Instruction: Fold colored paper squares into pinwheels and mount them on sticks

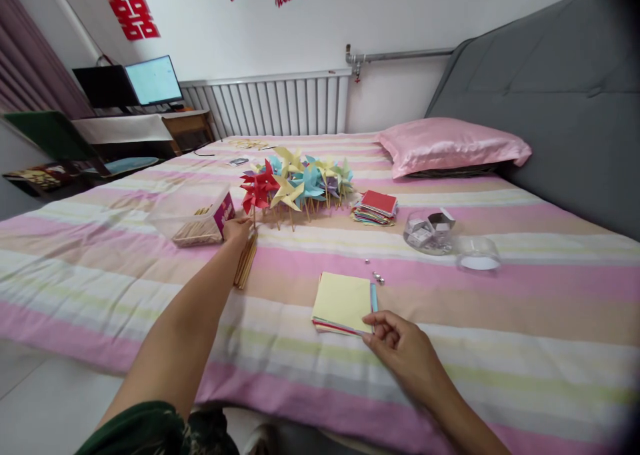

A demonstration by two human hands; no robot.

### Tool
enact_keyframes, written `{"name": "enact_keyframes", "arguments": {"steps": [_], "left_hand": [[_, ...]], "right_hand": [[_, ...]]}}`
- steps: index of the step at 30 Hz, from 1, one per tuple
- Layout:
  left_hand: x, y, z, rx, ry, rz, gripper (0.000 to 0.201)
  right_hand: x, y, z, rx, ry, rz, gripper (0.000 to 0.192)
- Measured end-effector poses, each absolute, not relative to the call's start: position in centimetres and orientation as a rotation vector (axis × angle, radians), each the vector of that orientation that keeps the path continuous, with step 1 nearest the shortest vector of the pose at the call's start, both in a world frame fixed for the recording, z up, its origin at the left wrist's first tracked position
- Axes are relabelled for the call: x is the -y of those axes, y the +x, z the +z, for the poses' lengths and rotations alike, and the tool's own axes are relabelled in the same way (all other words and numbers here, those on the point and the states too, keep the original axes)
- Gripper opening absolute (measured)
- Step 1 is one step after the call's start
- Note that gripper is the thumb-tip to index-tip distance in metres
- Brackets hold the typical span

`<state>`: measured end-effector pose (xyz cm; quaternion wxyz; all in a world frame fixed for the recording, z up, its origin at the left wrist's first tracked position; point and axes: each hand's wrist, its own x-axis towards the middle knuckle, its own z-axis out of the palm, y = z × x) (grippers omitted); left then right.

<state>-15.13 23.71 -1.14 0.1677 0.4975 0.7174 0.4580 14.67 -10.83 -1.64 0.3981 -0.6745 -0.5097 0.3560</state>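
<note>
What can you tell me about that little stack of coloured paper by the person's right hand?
The paper stack lies flat on the striped bedspread, near the bed's front edge. It holds square sheets; a pale yellow one is on top, a blue edge peeks out on its right side, and red and other colours show along the bottom. The right hand touches its near right corner with its fingertips. A few small metal bits lie just beyond it.

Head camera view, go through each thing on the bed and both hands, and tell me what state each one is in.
left hand: closed on the stick of a red pinwheel, standing upright
right hand: fingertips on the corner of the paper stack, grip unclear
wooden sticks: lying loose
stick box: open
clear jar: lid off
jar lid: beside the jar
monitor: on
</note>
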Motion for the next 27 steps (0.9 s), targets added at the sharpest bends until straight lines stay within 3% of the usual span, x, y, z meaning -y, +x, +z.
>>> {"name": "enact_keyframes", "arguments": {"steps": [11,17,27], "left_hand": [[-15.2,-16.3,2.3,-2.168,1.673,1.12,0.034],[-7.9,-16.2,2.5,-2.167,1.872,1.049,0.025],[1.7,-7.9,1.0,-1.568,2.225,0.981,0.016]], "right_hand": [[10.9,14.9,-1.5,1.307,-1.636,0.905,0.023],[11.0,15.2,-1.9,1.3,-1.581,0.902,0.025],[11.1,15.6,-1.5,1.322,-1.579,0.792,0.024]]}}
